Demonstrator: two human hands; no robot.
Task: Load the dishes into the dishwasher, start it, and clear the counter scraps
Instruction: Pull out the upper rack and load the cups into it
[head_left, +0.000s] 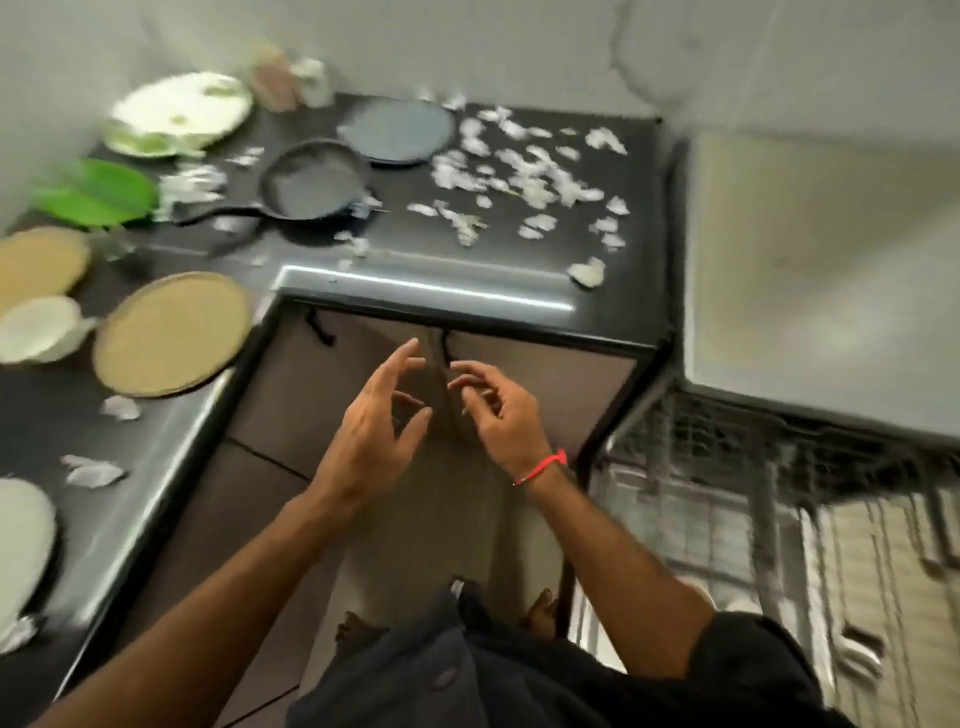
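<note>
My left hand (376, 421) and my right hand (498, 410) hover empty in front of the cabinet doors, fingers loosely spread, close together but apart. On the black counter (426, 270) lie a black frying pan (311, 182), a dark round plate (400, 130), a tan plate (174, 332), a second tan plate (36, 265), a white cup (39, 327), a green plate (98, 192) and a white plate with food remains (182, 111). White scraps (519, 171) are strewn over the counter. The dishwasher's wire rack (753, 467) stands pulled out at the right.
The whole view is motion-blurred. Another white plate (21, 540) sits at the left edge, with loose scraps (91, 470) nearby. Blurred jars (285, 75) stand against the back wall. A pale appliance top (821, 270) is above the rack. My feet (540, 613) are on the floor below.
</note>
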